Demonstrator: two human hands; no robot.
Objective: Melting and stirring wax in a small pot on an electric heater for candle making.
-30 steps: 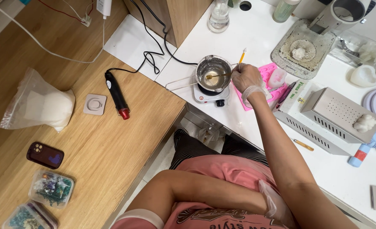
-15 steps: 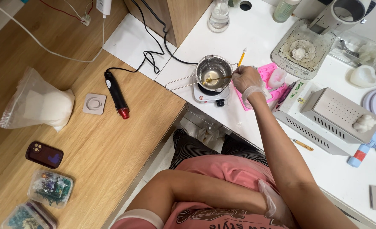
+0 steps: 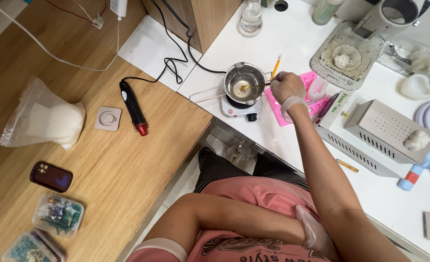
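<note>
A: Head view: gloved right hand (image 3: 287, 88) pinches a stick (image 3: 275, 68), stirring the pot (image 3: 244, 82) on the hotplate (image 3: 241, 107).

B: Left hand (image 3: 313, 232) folded at the belly, grip unclear. Pot's unsteadied; a hard stir might tip it and spill hot liquid.

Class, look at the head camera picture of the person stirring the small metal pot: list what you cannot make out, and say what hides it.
- Left hand: fingers tucked against the pink shirt, hidden by the right arm.
- Stirring tool in the right hand: its grip is covered by the gloved fingers; its kind is unclear.
- Contents of the metal pot: too small and shiny to identify.
- Clear boxes at lower left: one cut off by the frame edge.
</note>
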